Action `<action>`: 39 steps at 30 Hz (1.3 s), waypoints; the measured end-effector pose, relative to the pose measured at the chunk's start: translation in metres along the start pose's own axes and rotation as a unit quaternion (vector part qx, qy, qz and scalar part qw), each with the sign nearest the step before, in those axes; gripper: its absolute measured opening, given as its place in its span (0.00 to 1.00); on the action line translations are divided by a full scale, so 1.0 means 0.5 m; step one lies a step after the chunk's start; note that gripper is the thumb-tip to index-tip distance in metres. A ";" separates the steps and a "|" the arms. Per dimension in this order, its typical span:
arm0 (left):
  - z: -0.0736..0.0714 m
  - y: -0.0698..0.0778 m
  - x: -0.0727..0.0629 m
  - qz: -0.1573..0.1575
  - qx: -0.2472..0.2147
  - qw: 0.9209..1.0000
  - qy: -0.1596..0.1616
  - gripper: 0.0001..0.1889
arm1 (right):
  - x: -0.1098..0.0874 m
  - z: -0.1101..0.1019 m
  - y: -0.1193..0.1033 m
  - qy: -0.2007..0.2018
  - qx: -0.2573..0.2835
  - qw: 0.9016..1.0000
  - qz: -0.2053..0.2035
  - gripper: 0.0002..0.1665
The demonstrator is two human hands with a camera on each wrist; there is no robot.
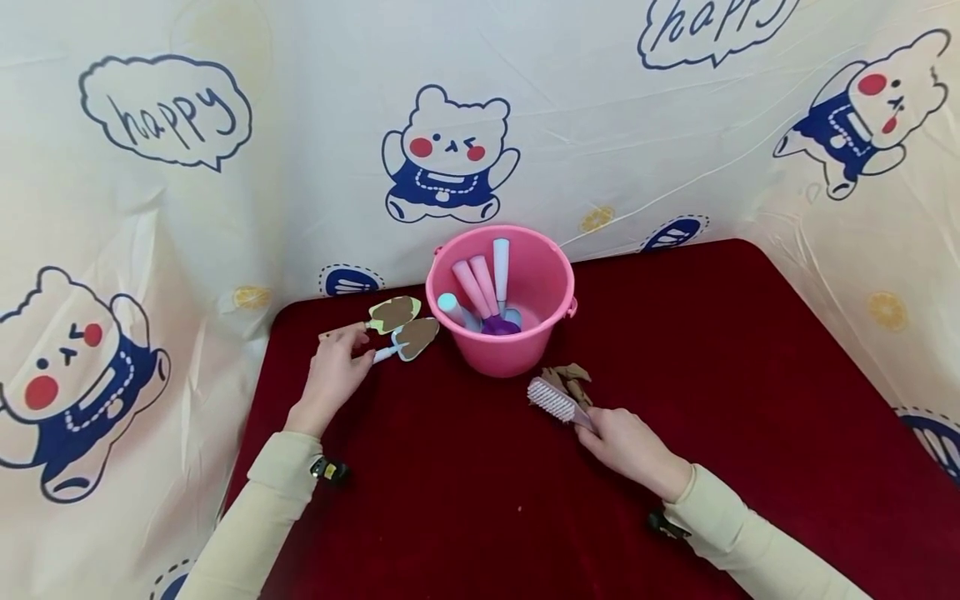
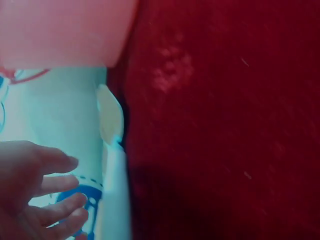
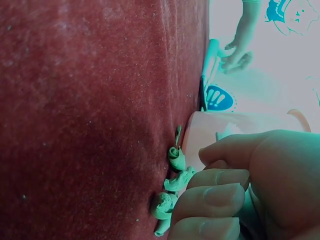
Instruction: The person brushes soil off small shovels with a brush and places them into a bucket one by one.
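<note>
Brush in curled right grip; left grip parted, empty beside trowels, seemingly reaching; pickup would need closing round handle

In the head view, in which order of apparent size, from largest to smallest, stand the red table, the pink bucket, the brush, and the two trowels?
1. Red table
2. Pink bucket
3. Brush, blue-edged trowel and green-edged trowel: too alike to rank.
</note>
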State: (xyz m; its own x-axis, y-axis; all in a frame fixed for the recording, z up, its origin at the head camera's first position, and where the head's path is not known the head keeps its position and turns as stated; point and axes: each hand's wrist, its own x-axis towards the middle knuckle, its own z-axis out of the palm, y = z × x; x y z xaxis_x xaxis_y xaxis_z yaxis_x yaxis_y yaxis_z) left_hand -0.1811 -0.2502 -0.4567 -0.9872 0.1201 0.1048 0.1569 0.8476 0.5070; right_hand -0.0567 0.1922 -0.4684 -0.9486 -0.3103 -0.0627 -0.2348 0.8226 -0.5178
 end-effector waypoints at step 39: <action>0.003 -0.003 -0.017 -0.037 0.073 0.991 -0.106 0.14 | 0.011 -0.017 -0.013 -0.027 -0.001 0.996 0.084 0.30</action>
State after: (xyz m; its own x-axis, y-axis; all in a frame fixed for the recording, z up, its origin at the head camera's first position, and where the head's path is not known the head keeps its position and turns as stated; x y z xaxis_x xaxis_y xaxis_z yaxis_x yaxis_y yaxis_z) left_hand -0.1732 -0.2517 -0.4597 -0.9821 0.1471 -0.1180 0.0930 0.9223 0.3750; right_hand -0.0622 0.1891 -0.4583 -0.9618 -0.1932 -0.1939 -0.0745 0.8664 -0.4937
